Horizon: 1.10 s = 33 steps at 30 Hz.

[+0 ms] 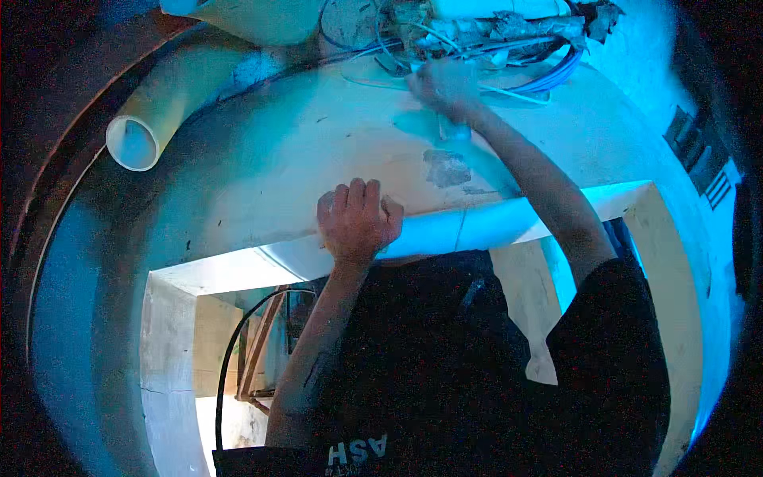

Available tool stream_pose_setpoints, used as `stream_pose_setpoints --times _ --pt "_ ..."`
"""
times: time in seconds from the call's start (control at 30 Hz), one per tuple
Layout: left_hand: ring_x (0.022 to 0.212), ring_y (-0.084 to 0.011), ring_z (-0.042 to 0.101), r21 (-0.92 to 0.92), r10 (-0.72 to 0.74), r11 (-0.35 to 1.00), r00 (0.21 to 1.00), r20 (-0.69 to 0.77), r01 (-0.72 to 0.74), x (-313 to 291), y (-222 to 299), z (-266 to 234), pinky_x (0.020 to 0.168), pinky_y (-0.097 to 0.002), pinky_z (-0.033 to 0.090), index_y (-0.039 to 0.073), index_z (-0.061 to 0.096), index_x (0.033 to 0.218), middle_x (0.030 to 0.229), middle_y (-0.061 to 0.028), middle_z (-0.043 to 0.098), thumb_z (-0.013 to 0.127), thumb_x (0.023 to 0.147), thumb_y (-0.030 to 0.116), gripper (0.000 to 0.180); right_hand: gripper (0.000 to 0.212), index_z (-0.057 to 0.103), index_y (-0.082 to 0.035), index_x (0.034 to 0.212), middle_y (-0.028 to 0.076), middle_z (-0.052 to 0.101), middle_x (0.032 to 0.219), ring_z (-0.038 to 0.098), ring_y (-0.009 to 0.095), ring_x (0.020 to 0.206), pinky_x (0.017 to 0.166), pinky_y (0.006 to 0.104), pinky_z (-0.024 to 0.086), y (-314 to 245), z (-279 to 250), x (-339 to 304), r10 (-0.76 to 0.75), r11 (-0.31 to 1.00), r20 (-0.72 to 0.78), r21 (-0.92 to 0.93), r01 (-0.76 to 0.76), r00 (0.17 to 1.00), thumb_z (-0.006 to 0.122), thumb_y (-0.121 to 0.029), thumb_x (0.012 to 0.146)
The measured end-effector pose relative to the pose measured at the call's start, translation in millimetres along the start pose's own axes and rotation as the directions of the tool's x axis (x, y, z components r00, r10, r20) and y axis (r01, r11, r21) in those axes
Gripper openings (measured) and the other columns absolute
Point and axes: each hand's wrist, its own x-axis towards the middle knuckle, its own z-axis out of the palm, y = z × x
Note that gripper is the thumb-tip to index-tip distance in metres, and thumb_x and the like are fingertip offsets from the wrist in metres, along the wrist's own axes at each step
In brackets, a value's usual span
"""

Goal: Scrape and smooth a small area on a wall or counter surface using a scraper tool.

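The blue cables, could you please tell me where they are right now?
In the head view, the blue cables loop near the top edge, right of centre, just to the right of the blurred right hand.

We list: far left, one pipe, smooth matt plastic; far right, blue wires, plastic-sheathed, faintly glossy; mid-scene, wall, matt plaster, one rough patch; near, black shirt, matt cloth.
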Motion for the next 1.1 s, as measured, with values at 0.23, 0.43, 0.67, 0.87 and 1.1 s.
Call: stream_pose_setpoints --times 0.23,0.43,0.67,0.87,1.1 --pt "0.059 -0.0196 0.046 -0.022 -0.008 1.0 0.999 -0.041 0.007 3.1 3.1 2.8 0.058 -0.0363 0.036 0.01 0.05 0.068 0.064 -0.0043 0.044 0.052 0.061 0.023 0.015 0.039 0.061 -0.005 0.056 0.016 0.056 0.053 0.058 0.029 0.048 0.048 0.041 0.048 1.6 17.5 -2.4 0.046 0.999 -0.059 0.017 -0.045 0.997 0.045 -0.036 0.076" --pt "0.059 -0.0189 0.046 -0.029 -0.007 1.0 0.999 -0.04 0.005 2.7 2.8 -0.8 0.059 -0.0357 0.036 0.01 0.049 0.067 0.064 -0.004 0.043 0.051 0.061 0.023 0.014 0.041 0.063 -0.004 0.066 0.016 0.058 0.057 0.059 0.031 0.052 0.051 0.0435 0.048 27.7 13.8 25.0 0.256 0.953 -0.011 0.172 -0.251 0.967 0.047 -0.04 0.076" --pt "0.059 -0.0181 0.047 -0.032 -0.022 0.999 0.998 -0.054 0.02 1.5 1.3 -0.4 0.061 -0.0342 0.036 0.011 0.05 0.067 0.064 -0.0037 0.043 0.052 0.061 0.023 0.014 0.038 0.063 -0.003 0.067 0.018 0.059 0.06 0.06 0.031 0.057 0.052 0.0426 0.048 9.7 13.2 27.5 0.248 0.956 0.099 0.133 -0.26 0.964 0.048 -0.038 0.075" --pt "0.06 -0.0179 0.047 -0.015 0.001 1.0 1.0 -0.03 -0.002 4.5 2.6 -1.3 0.061 -0.0341 0.037 0.01 0.05 0.067 0.064 -0.0033 0.043 0.051 0.061 0.023 0.014 0.038 0.062 -0.005 0.058 0.016 0.06 0.06 0.06 0.029 0.056 0.051 0.041 0.048 -3.1 31.4 12.5 0.13 0.991 0.046 0.026 -0.132 0.99 0.049 -0.036 0.075" --pt "0.061 -0.0179 0.047 -0.001 -0.01 1.0 1.0 -0.006 0.01 3.7 4.8 -0.2 0.062 -0.0348 0.036 0.01 0.049 0.067 0.065 -0.0035 0.044 0.052 0.063 0.023 0.014 0.036 0.063 -0.004 0.063 0.014 0.059 0.058 0.059 0.03 0.052 0.05 0.0409 0.048 18.2 44.1 15.5 0.258 0.962 0.021 0.093 -0.258 0.966 0.053 -0.037 0.075"
